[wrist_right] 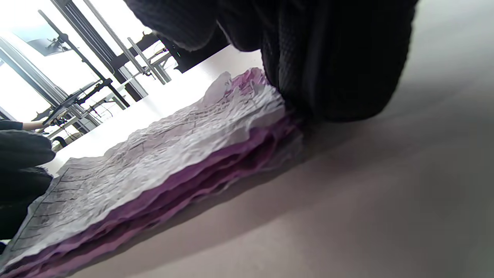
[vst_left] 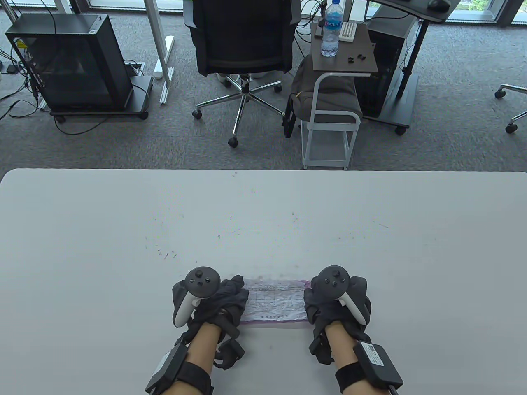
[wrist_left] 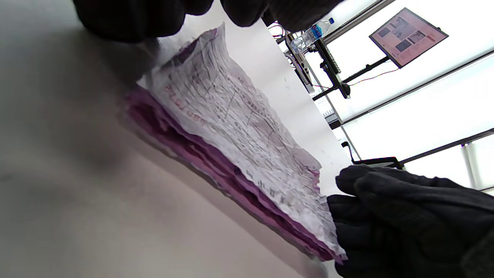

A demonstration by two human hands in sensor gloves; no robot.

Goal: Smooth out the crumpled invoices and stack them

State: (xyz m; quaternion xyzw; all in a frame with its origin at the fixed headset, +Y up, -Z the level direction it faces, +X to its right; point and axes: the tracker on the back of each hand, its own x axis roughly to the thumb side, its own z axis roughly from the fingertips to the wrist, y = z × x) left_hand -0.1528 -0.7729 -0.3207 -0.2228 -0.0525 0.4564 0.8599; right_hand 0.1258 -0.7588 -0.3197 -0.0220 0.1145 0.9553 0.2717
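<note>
A stack of creased invoices (vst_left: 275, 302), white printed sheet on top and purple sheets below, lies flat on the white table (vst_left: 263, 214) near its front edge. My left hand (vst_left: 232, 294) is at the stack's left short end and my right hand (vst_left: 315, 298) at its right short end. In the left wrist view the stack (wrist_left: 239, 127) runs from my left hand (wrist_left: 131, 19) to my right hand (wrist_left: 386, 216), whose fingers press against the far end. In the right wrist view my right hand (wrist_right: 328, 77) reaches down to the table beside the stack (wrist_right: 162, 154). Neither hand's fingers plainly wrap the paper.
The table top around the stack is bare white with small scuff marks. Beyond its far edge stand an office chair (vst_left: 243, 37), a small trolley (vst_left: 329, 123) with a water bottle (vst_left: 331, 29), and a black computer case (vst_left: 70, 61).
</note>
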